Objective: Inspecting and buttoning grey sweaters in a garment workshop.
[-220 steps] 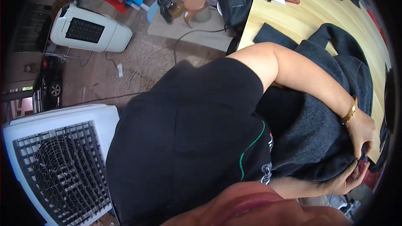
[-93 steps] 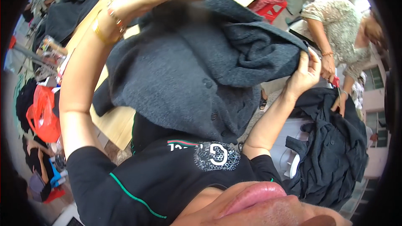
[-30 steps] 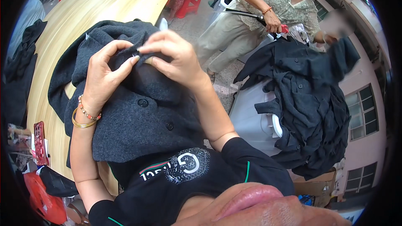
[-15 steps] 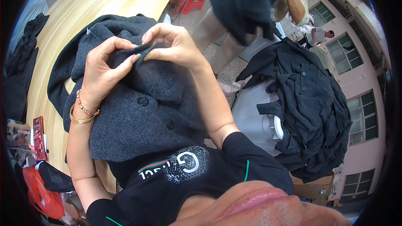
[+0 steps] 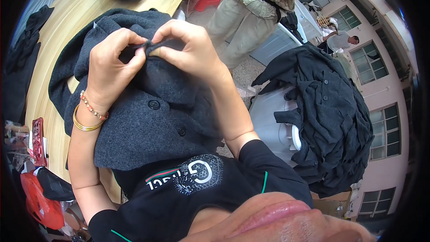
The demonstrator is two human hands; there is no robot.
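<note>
Both hands pinching same spot on grey wool coat (image 5: 148, 121). Left hand (image 5: 109, 69) and right hand (image 5: 188, 51) meet fingertip to fingertip, each grip narrow, nipping small raised tuft of fabric, likely to pick something off nap. Coat: thick, felted, dark round buttons, draped over wooden counter (image 5: 67, 18) edge toward wearer's chest. Gold bangle (image 5: 83, 125) on left wrist. Right of coat: heap of dark garments (image 5: 327, 107) on white bin.

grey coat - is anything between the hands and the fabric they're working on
Nothing visible. Both the left hand and the right hand already pinch a fold of the grey coat directly, fingertips meeting at the fold on top of it.
</note>
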